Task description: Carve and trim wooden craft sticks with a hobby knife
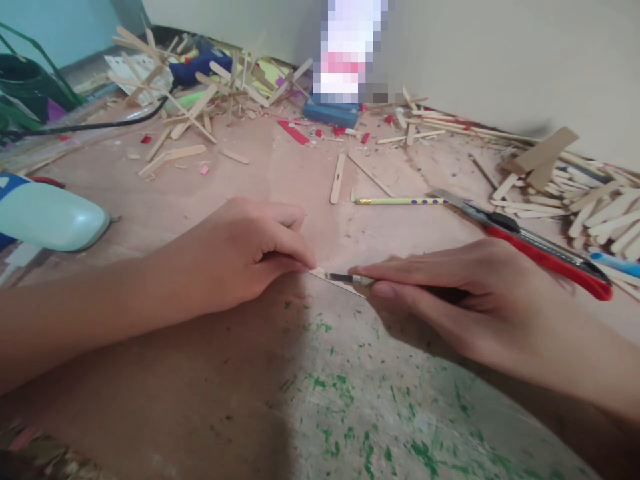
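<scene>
A narrow craft stick [345,288] lies slanted on the table between my hands. My left hand [260,250] pinches its left end between thumb and forefinger, which cover that end. In my right hand [445,287] is a slim craft knife [345,278], gripped like a pen. Its blade tip touches the stick just right of my left fingertips. Most of the knife's handle is hidden inside my fingers. Beyond my right hand rests a red and black box cutter [545,250] with its blade out. A yellow pencil [400,201] with dark spots lies beside that blade.
A craft stick with a slot [338,179] lies behind the hands. Piled sticks [607,207] fill the right side, and glued stick pieces [195,110] stand at the back left. A pale rounded device [55,213] sits at left. A blue block [331,113] supports a blurred bright screen.
</scene>
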`<state>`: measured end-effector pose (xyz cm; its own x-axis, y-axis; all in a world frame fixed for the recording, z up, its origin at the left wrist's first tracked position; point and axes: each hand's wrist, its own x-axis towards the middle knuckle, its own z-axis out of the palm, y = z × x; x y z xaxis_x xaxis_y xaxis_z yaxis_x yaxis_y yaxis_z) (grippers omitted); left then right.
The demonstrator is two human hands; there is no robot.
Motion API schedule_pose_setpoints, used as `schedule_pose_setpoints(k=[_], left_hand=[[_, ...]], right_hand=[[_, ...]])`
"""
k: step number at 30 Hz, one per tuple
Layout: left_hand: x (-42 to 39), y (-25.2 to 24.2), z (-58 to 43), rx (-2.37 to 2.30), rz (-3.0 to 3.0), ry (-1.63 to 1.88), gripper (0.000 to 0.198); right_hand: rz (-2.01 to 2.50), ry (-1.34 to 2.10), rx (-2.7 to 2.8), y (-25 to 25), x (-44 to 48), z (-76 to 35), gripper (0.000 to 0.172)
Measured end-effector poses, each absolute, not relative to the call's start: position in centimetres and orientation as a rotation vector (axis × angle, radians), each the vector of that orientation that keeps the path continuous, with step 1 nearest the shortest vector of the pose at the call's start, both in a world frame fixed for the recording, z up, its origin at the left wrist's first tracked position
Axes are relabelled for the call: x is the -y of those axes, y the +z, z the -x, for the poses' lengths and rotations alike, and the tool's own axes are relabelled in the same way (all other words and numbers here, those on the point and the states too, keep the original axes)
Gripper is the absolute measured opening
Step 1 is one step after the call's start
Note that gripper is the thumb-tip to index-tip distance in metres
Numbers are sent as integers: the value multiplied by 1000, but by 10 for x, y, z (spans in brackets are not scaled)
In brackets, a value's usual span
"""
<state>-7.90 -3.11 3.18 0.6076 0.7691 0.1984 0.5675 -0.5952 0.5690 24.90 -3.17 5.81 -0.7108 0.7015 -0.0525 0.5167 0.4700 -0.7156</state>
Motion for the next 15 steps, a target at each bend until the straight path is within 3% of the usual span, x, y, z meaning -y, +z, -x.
schedule_pose_setpoints(k=[15], left_hand=[[30,29,81,-1050,-2438,584,42]], right_hand=[[1120,1164,2434,58,32,-244,51]])
